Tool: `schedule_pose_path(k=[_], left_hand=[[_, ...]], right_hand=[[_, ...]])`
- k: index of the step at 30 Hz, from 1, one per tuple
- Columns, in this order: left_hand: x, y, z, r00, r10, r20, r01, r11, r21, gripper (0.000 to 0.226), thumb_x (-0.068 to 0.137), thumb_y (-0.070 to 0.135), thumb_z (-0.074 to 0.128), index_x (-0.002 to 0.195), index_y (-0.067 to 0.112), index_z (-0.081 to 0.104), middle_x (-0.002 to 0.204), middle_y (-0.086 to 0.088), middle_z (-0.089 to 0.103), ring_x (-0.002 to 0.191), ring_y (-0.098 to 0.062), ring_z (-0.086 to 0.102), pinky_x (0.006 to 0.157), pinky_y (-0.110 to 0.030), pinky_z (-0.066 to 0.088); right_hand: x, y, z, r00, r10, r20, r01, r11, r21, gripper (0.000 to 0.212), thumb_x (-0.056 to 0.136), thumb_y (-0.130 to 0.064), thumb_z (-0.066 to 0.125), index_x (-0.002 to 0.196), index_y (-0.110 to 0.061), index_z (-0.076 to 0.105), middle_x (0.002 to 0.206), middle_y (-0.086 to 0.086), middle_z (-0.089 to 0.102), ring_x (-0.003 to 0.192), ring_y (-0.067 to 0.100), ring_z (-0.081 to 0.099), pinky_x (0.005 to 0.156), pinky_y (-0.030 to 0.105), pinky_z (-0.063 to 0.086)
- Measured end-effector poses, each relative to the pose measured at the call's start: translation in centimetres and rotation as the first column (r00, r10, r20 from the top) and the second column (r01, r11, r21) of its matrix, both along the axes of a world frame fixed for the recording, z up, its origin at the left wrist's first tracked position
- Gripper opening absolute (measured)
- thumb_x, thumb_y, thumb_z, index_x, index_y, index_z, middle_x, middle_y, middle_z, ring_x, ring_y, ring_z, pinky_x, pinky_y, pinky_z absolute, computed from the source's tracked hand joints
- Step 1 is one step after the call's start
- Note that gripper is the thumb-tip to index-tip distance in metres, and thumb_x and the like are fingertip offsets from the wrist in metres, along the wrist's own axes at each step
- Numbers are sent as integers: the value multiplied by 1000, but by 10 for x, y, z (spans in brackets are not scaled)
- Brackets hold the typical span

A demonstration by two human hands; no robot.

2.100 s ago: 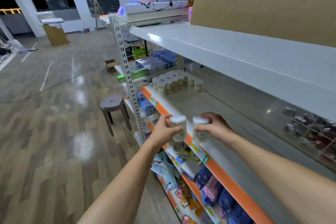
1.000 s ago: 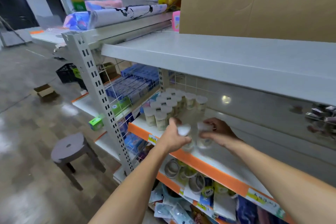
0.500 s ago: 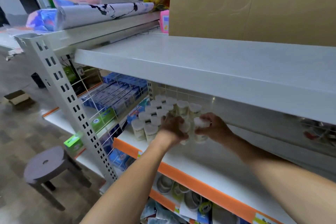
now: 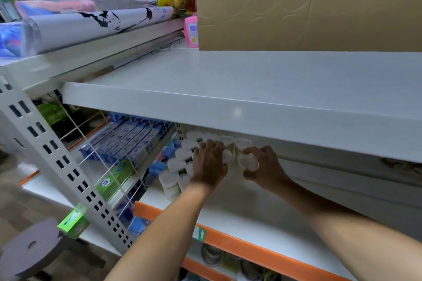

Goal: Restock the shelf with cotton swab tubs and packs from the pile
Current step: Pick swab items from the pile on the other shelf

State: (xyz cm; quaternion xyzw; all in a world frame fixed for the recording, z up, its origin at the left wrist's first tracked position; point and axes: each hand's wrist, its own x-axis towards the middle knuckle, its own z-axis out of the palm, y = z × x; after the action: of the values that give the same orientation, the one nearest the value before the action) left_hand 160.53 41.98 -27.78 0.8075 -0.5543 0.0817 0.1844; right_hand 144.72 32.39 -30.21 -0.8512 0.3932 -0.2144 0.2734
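Two bare forearms are reaching in over the orange-edged white metal shelf (image 4: 228, 219). Left hand (image 4: 209, 164) is curling its fingers around a white-lidded clear plastic swab tub (image 4: 226, 156), mostly hidden behind the knuckles. Right hand (image 4: 265, 170) is pinching a second white-lidded tub (image 4: 247, 161) by its lid, just right of the first. Both tubs are sitting low over the shelf; contact unclear. Rows of matching white-capped tubs (image 4: 180, 162) are standing on the shelf just left and behind. Blue flat boxes (image 4: 127, 139) are lying further left behind a wire divider. Brown cardboard box (image 4: 308, 4) is sitting on the white board above the shelf.
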Motion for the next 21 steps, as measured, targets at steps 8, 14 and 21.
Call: schedule_pose_path(k=[8, 14, 21], left_hand=[[25, -23, -6, 992, -73, 103, 65, 995, 79, 48, 82, 31, 69, 127, 20, 53, 126, -7, 52, 116, -28, 46, 99, -39, 39], [33, -36, -11, 990, -94, 101, 78, 985, 152, 51, 80, 31, 69, 127, 20, 52, 128, -9, 51, 120, -31, 44, 100, -41, 37], [37, -40, -18, 989, -104, 105, 92, 989, 118, 49, 80, 27, 67, 126, 21, 51, 127, -6, 51, 120, -29, 44, 98, -40, 35]], right_hand=[[22, 10, -7, 996, -69, 58, 70, 997, -17, 64, 75, -19, 80, 134, -23, 56, 120, 12, 44, 111, 26, 50, 95, 35, 49], [32, 13, -7, 976, -149, 159, 144, 989, 37, 70, 73, -12, 80, 135, -17, 50, 119, 12, 47, 109, 29, 55, 93, 42, 52], [40, 14, -9, 942, -248, 226, 224, 966, 125, 78, 71, -4, 78, 140, -10, 42, 125, 14, 47, 112, 28, 56, 96, 43, 50]])
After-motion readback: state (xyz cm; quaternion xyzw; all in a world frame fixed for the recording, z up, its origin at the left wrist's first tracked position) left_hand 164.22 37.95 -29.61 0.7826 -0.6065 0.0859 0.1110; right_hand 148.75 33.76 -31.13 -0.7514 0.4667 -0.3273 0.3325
